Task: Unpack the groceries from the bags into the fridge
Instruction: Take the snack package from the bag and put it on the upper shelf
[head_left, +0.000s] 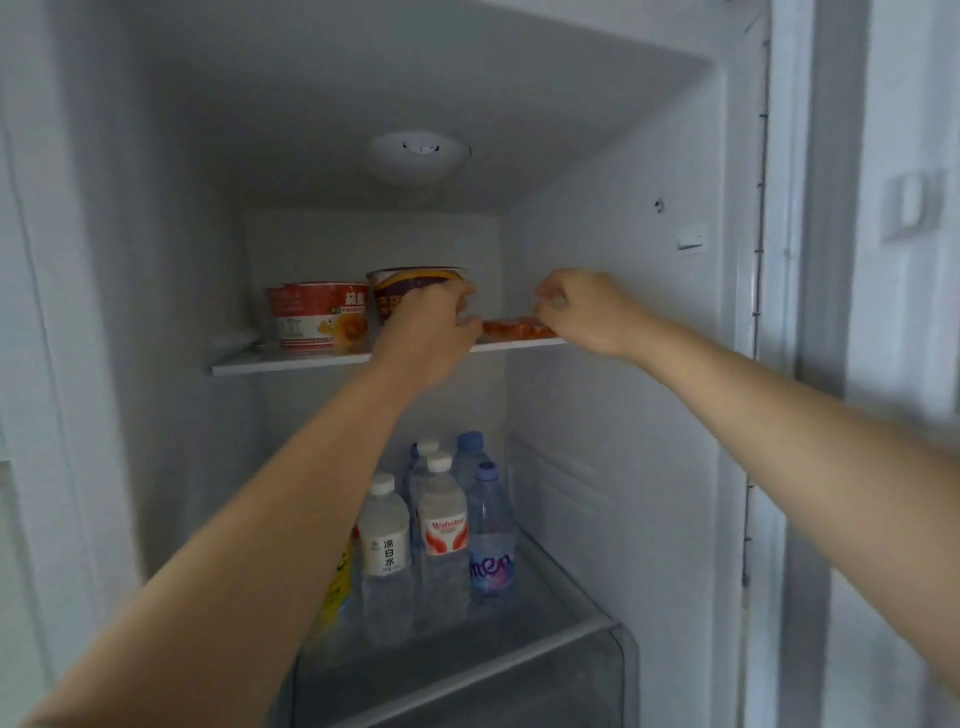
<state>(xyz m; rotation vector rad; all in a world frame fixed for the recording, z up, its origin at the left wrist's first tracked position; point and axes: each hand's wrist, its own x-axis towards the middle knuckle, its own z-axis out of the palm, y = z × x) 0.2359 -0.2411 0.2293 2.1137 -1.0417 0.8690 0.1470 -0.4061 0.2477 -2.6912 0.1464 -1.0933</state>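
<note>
Both my arms reach up to the fridge's top shelf (291, 362). A flat red-orange packet (511, 329) lies on the shelf's right part between my hands. My left hand (434, 332) has its fingers curled at the packet's left end, in front of a purple noodle bowl (410, 288). My right hand (582, 312) pinches the packet's right end with curled fingers. A red noodle bowl (317, 319) stands left of the purple one.
Below, several water bottles (441, 535) and a yellow bottle (337, 587) stand on a glass shelf (545, 618). The fridge's right wall (623, 415) is close to my right arm. A round light fitting (418, 156) sits on the ceiling.
</note>
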